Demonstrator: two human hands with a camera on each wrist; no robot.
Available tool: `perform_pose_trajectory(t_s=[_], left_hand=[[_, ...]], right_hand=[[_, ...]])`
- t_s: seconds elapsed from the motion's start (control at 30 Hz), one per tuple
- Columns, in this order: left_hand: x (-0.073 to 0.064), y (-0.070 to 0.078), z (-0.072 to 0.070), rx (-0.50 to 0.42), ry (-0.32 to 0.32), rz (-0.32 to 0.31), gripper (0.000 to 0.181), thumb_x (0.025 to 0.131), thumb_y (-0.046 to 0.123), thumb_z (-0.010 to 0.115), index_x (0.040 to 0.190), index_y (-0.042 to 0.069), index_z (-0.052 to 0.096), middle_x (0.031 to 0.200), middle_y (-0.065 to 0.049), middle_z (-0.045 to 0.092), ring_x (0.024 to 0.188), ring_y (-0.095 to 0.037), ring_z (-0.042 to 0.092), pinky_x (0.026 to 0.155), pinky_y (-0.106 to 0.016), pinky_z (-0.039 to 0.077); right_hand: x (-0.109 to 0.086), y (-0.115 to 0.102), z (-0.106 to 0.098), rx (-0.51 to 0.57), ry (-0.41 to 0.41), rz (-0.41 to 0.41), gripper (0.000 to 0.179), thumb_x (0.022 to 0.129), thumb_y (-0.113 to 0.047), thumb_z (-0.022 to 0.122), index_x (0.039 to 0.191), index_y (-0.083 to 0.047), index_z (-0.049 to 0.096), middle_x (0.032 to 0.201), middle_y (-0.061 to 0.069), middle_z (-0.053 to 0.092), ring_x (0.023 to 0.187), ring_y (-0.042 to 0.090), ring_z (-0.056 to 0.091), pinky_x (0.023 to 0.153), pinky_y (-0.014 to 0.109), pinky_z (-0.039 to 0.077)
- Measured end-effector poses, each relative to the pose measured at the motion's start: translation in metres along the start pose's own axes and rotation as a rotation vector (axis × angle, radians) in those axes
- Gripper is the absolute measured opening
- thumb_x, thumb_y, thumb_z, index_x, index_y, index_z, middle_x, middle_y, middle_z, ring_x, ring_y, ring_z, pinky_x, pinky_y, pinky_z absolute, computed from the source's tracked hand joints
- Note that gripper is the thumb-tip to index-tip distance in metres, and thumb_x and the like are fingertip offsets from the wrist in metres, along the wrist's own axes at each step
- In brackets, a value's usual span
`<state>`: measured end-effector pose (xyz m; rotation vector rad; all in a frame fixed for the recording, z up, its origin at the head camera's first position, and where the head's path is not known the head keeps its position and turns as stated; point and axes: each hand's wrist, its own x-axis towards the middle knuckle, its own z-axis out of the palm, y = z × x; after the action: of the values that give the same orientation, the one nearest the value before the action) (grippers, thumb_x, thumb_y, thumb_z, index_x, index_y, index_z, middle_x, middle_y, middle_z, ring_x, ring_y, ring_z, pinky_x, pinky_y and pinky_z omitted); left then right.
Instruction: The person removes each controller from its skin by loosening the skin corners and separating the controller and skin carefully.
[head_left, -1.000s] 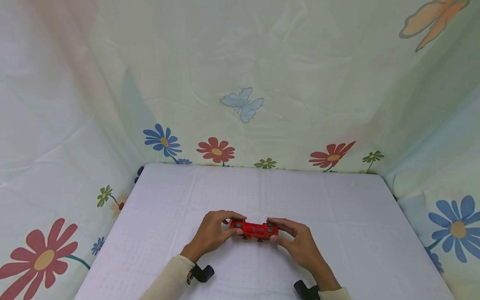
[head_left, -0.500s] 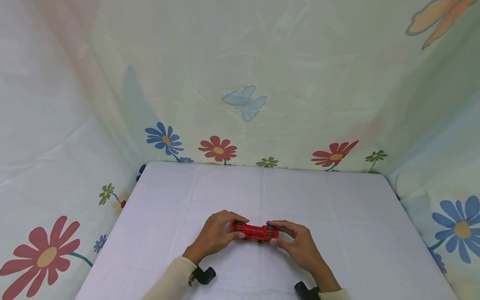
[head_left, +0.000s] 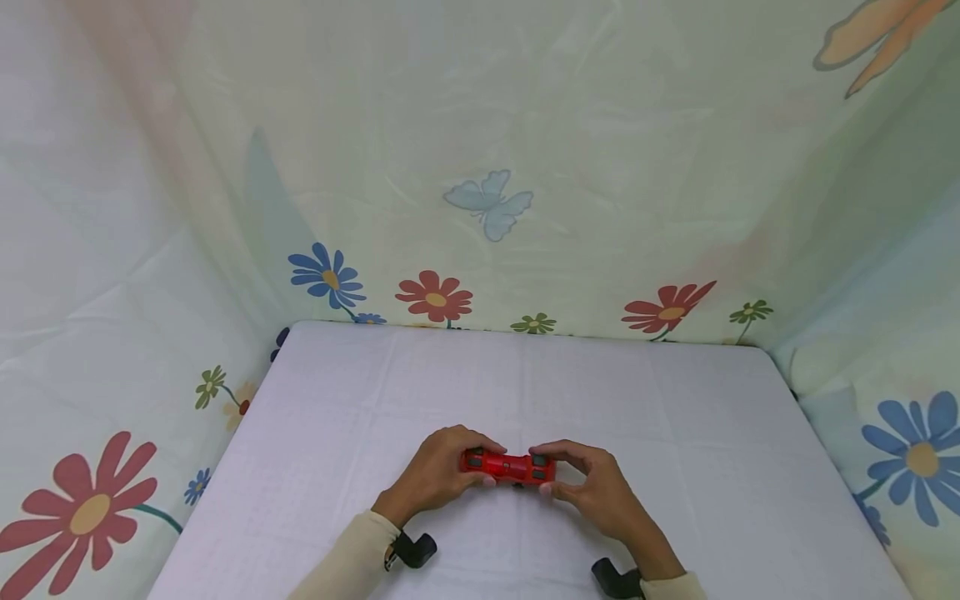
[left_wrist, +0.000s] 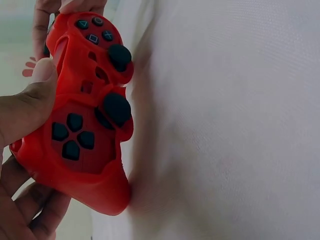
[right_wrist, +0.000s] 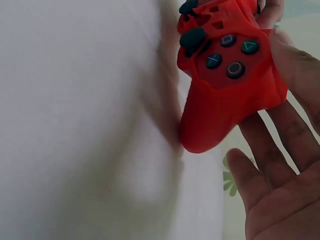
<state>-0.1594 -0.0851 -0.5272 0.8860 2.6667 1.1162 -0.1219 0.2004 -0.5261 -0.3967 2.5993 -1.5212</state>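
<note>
The left hand and right hand grip opposite ends of a game controller inside a red cover.

Left hand grips red game controller, thumb on the edge, fingers behind the near end. Dark direction buttons at that end, two black thumbsticks on the side toward white cloth, symbol buttons at the far end. Right hand at far end, partly cut off. Cloth contact unclear. Red print on pale backdrop, left.
</note>
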Motion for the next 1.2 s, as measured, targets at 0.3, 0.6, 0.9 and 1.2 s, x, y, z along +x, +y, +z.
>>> perform_pose_trajectory(t_s=[0.3, 0.6, 0.9, 1.2], left_hand=[[-0.002, -0.001, 0.000, 0.026, 0.017, 0.027, 0.040, 0.089, 0.032, 0.087, 0.128, 0.033, 0.076, 0.121, 0.016, 0.076, 0.112, -0.005, 0.065, 0.103, -0.035, 0.054], [-0.002, -0.002, 0.003, 0.025, 0.030, 0.059, 0.039, 0.088, 0.032, 0.088, 0.125, 0.032, 0.077, 0.118, 0.019, 0.075, 0.110, -0.002, 0.064, 0.101, -0.031, 0.054], [-0.003, -0.002, 0.005, 0.040, 0.029, 0.061, 0.040, 0.086, 0.030, 0.091, 0.123, 0.034, 0.078, 0.115, 0.021, 0.075, 0.108, 0.000, 0.063, 0.097, -0.029, 0.053], [-0.004, -0.005, 0.005, 0.047, 0.027, 0.072, 0.040, 0.084, 0.028, 0.092, 0.121, 0.034, 0.079, 0.115, 0.020, 0.076, 0.108, -0.001, 0.064, 0.097, -0.028, 0.054]], right_hand=[[0.013, -0.002, -0.009, -0.033, -0.176, -0.016, 0.048, 0.088, -0.020, 0.087, 0.134, -0.022, 0.072, 0.132, -0.012, 0.073, 0.134, 0.026, 0.063, 0.116, 0.068, 0.042], [0.031, -0.003, -0.014, -0.037, -0.312, -0.099, 0.026, 0.099, -0.032, 0.078, 0.125, -0.028, 0.076, 0.123, -0.011, 0.075, 0.117, 0.017, 0.067, 0.113, 0.067, 0.046], [0.045, -0.002, -0.020, -0.045, -0.411, -0.119, 0.023, 0.097, -0.033, 0.079, 0.119, -0.028, 0.077, 0.116, -0.012, 0.077, 0.111, 0.010, 0.069, 0.114, 0.053, 0.048], [0.058, -0.004, -0.021, -0.080, -0.466, -0.106, 0.019, 0.091, -0.036, 0.085, 0.107, -0.031, 0.077, 0.106, -0.014, 0.074, 0.107, 0.012, 0.064, 0.108, 0.057, 0.048]])
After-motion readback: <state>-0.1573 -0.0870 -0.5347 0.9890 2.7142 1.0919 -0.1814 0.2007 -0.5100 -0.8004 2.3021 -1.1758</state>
